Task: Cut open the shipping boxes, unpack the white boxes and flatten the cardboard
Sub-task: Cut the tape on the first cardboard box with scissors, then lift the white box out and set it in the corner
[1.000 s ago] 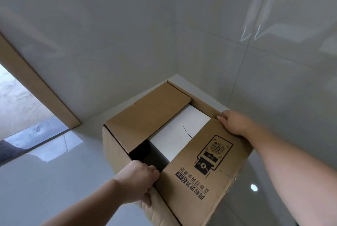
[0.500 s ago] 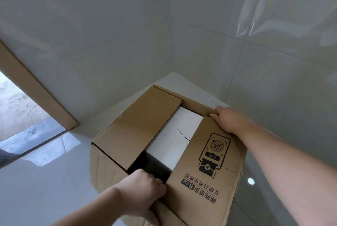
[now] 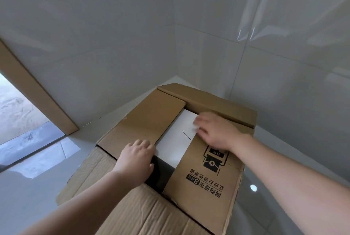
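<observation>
Cardboard shipping box sits on the floor in the wall corner, flaps partly open. Its two flaps run away from the person, and between them shows the white box, its long axis the same way. Right hand, blurred, fingers spread, lies on the white box's far end; left hand, loosely curled, rests at the left flap's near corner, holding nothing I can see.

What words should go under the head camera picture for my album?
Two hands, left hand and right hand, reach into an opened cardboard shipping box holding a white box.
</observation>
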Demonstrator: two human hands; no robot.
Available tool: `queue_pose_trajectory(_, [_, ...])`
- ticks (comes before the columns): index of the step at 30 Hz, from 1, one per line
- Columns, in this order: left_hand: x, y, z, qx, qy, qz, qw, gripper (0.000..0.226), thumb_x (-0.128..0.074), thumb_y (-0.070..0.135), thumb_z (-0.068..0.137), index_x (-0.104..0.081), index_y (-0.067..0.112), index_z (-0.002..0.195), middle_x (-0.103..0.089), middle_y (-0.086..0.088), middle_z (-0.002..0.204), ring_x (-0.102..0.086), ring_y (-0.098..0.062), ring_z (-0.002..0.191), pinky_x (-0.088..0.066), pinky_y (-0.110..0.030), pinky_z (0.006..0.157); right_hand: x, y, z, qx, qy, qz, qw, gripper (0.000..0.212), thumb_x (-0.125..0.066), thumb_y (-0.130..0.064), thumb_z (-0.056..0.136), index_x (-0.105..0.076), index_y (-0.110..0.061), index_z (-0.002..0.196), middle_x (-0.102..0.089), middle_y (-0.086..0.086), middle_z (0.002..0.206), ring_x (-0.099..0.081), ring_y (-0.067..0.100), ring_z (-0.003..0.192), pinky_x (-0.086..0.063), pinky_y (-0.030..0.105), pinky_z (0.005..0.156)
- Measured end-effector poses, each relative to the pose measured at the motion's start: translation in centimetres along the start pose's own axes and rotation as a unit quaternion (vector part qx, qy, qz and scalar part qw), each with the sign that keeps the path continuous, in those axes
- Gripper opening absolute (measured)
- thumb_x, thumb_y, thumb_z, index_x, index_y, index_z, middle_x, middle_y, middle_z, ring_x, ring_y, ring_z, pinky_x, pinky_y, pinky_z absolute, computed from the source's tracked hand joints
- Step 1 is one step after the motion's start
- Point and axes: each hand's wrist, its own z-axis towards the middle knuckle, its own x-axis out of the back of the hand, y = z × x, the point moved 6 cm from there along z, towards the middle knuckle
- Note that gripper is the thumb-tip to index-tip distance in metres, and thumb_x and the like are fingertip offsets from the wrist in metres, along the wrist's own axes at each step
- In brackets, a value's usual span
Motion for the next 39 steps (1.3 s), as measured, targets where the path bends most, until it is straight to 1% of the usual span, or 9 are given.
queue_pose_trajectory(4, [-0.9,-1.1,1.0,0.03,-0.033,0.027,0.999,0.033,-0.056,0.027,0.084,-0.046,0.027,0.116,-0.051,0.007,0.113,-0.049,-0.015,0.107,-0.037,-0.026,0.083,-2.7,-6.5,0.3,0.085,-0.148,0.0,0.985,0.039,-0.03,-0.038,0.102,-0.064,-0.017,0.102,-0.064,0.004,0.117,-0.041,0.02,0.13,-0.011,0.038,0.119])
queue_pose_trajectory(7, [-0.5,-1.3,1.5,0.022,-0.011,0.014,1.0,0.031,-0.047,0.017,0.084,-0.047,0.027,0.112,-0.05,0.007,0.108,-0.051,-0.015,0.103,-0.035,-0.026,0.08,-2.5,-7.1,0.3,0.064,-0.176,-0.01,0.982,0.044,-0.031,-0.041,0.102,-0.056,-0.016,0.076,-0.063,0.004,0.08,-0.056,0.017,0.081,-0.018,0.04,0.117])
queue_pose_trajectory(10, [0.6,-1.2,1.8,-0.001,-0.002,0.019,1.0,0.034,-0.046,0.015,0.08,-0.047,0.028,0.112,-0.046,0.006,0.106,-0.048,-0.016,0.1,-0.034,-0.026,0.078,-0.6,-7.3,0.2,0.048,-0.158,0.015,0.986,0.051,-0.036,-0.045,0.1,-0.048,-0.014,0.061,-0.056,0.006,0.065,-0.047,0.017,0.059,-0.049,0.045,0.085])
queue_pose_trajectory(12, [1.8,-1.1,1.8,-0.011,0.011,0.035,0.999,0.035,-0.046,0.015,0.078,-0.048,0.027,0.111,-0.044,0.005,0.105,-0.048,-0.016,0.097,-0.035,-0.026,0.077,1.1,-7.9,0.3,0.054,-0.131,0.001,0.99,0.054,-0.037,-0.049,0.099,-0.046,-0.015,0.058,-0.056,0.006,0.063,-0.049,0.02,0.058,-0.049,0.043,0.065])
queue_pose_trajectory(17, [7.2,-3.2,2.3,0.002,0.076,0.115,0.99,0.034,-0.05,0.02,0.082,-0.051,0.024,0.116,-0.045,0.003,0.109,-0.048,-0.016,0.095,-0.039,-0.026,0.079,5.5,-7.6,-0.2,0.007,-0.174,-0.047,0.984,0.053,-0.039,-0.051,0.097,-0.047,-0.017,0.057,-0.044,-0.002,0.052,-0.041,0.016,0.048,-0.038,0.034,0.05])
queue_pose_trajectory(24, [11.6,-8.2,2.1,0.077,0.068,0.259,0.96,0.041,-0.045,0.023,0.088,-0.047,0.019,0.129,-0.036,-0.002,0.131,-0.038,-0.02,0.115,-0.033,-0.028,0.097,8.8,-6.0,-3.7,-0.161,-0.34,-0.173,0.91,0.039,-0.05,-0.048,0.091,-0.053,-0.013,0.074,-0.054,-0.001,0.075,-0.055,0.022,0.072,-0.044,0.029,0.062])
queue_pose_trajectory(29, [9.8,-10.4,2.6,0.105,-0.015,0.357,0.928,0.06,-0.029,0.026,0.096,-0.015,0.005,0.15,0.007,-0.024,0.157,0.011,-0.038,0.144,0.011,-0.051,0.114,8.6,-4.8,-7.2,-0.259,-0.4,-0.162,0.864,0.037,-0.053,-0.046,0.093,-0.062,-0.013,0.109,-0.053,0.0,0.086,-0.054,0.023,0.084,-0.048,0.034,0.074])
queue_pose_trajectory(34, [7.3,-12.2,3.7,0.145,-0.032,0.292,0.945,0.064,-0.017,0.026,0.094,0.005,0.002,0.148,0.023,-0.026,0.152,0.024,-0.038,0.141,0.017,-0.05,0.112,5.7,-3.7,-10.7,-0.326,-0.449,-0.149,0.818,0.038,-0.052,-0.05,0.092,-0.062,-0.016,0.107,-0.061,0.003,0.111,-0.06,0.027,0.103,-0.05,0.037,0.088])
queue_pose_trajectory(39, [4.2,-14.3,5.0,0.185,-0.067,0.161,0.967,0.076,-0.035,0.043,0.095,0.0,0.007,0.152,0.012,-0.021,0.157,0.011,-0.036,0.145,-0.001,-0.053,0.117,2.5,-3.1,-11.8,-0.384,-0.434,-0.113,0.808,0.058,-0.042,-0.055,0.095,-0.055,-0.009,0.129,-0.053,0.01,0.134,-0.051,0.033,0.121,-0.044,0.041,0.094])
